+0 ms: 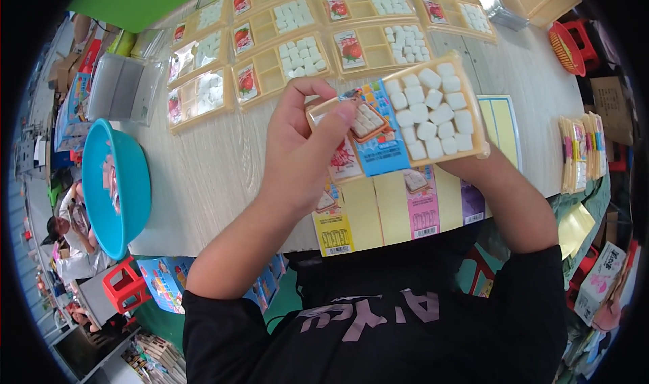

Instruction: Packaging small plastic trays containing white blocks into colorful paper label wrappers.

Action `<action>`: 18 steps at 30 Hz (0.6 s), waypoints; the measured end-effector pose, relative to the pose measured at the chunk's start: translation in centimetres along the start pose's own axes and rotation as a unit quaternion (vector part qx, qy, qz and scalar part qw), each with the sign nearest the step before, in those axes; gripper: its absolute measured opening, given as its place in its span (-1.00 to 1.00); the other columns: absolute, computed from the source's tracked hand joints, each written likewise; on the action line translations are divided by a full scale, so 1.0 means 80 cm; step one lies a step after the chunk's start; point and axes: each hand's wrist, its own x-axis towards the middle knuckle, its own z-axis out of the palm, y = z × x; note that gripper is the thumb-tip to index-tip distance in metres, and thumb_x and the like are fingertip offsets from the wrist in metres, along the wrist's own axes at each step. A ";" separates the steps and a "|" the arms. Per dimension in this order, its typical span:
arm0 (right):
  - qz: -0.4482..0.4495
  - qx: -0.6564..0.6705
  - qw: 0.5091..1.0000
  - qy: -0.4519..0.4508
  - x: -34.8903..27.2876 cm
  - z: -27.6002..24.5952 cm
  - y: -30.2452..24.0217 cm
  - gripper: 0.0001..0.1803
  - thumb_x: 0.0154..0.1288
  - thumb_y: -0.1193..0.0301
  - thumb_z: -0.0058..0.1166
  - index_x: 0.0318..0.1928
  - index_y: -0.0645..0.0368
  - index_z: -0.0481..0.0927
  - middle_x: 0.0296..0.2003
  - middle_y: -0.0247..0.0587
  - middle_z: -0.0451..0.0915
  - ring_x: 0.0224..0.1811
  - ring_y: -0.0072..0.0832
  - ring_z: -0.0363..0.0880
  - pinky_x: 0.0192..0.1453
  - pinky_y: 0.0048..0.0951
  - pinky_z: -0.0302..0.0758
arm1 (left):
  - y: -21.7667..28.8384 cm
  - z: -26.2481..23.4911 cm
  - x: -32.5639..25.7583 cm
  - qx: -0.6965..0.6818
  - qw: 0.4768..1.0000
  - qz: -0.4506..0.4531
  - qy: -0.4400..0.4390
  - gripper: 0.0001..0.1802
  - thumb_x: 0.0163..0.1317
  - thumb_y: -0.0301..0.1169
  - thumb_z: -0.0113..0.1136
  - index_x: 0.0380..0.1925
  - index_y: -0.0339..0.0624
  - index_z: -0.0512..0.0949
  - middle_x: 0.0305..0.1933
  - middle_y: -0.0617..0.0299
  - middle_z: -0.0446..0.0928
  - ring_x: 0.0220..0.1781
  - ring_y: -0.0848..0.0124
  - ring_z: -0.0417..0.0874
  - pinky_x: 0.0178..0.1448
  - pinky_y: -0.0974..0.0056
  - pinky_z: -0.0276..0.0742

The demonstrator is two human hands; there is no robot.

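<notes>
Over the near part of the table I hold up a cream plastic tray of white marshmallows (433,110), tilted. A blue printed paper band (384,147) crosses its middle, and a strawberry-picture packet (345,162) shows at its left end. My left hand (301,137) grips that left end, thumb pressed on top near the band and fingers curled behind. My right hand (473,165) reaches beneath the right side; the tray hides its fingers. Just below the tray lie pale yellow printed sheets (392,211) with coloured panels, at the table's front edge.
Rows of similar marshmallow trays (280,69) fill the far table. To the left stand a turquoise basin (138,188) with pink packets and clear plastic covers (122,90). A red basket (566,49) and stacked packs (581,154) sit at right. A red stool (127,286) is lower left.
</notes>
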 end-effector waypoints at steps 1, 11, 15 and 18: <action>-0.002 -0.004 1.000 -0.002 0.003 0.000 -0.004 -0.43 0.31 0.34 0.32 0.32 0.12 0.53 0.35 -0.07 0.50 0.41 -0.28 0.46 0.50 -0.27 0.34 | 0.001 -0.002 0.001 -0.019 1.000 -0.006 0.014 -0.79 0.46 -0.52 0.16 -0.03 -0.15 0.34 -0.09 0.12 0.65 -0.13 0.53 0.67 -0.06 0.39 0.64; -0.036 0.074 0.940 0.332 0.017 -0.029 -0.013 -0.86 0.50 0.47 0.08 -0.05 0.26 0.61 -0.39 -0.46 0.56 -0.40 -0.78 0.45 -0.31 -0.66 0.39 | 0.005 -0.007 0.007 -0.058 0.998 0.018 0.022 -0.75 0.43 -0.51 0.19 0.02 -0.20 0.39 -0.09 0.05 0.67 -0.11 0.45 0.73 -0.10 0.34 0.72; -0.165 -0.007 0.907 0.388 0.009 -0.053 -0.050 -0.84 0.54 0.51 0.00 -0.04 0.28 0.62 -0.44 -0.48 0.46 -0.43 -0.78 0.36 -0.33 -0.67 0.31 | 0.001 -0.007 0.007 -0.015 1.000 0.004 0.009 -0.76 0.43 -0.49 0.22 0.00 -0.19 0.41 -0.15 0.10 0.68 -0.17 0.49 0.73 -0.14 0.38 0.70; -0.233 -0.226 0.899 0.293 -0.018 -0.089 -0.085 -0.75 0.38 0.44 0.18 0.01 0.28 0.60 -0.30 -0.26 0.58 -0.31 -0.52 0.53 -0.17 -0.52 0.45 | -0.007 -0.005 0.011 0.023 1.000 0.013 0.000 -0.79 0.42 -0.47 0.24 -0.04 -0.18 0.44 -0.20 0.17 0.69 -0.23 0.56 0.70 -0.21 0.44 0.64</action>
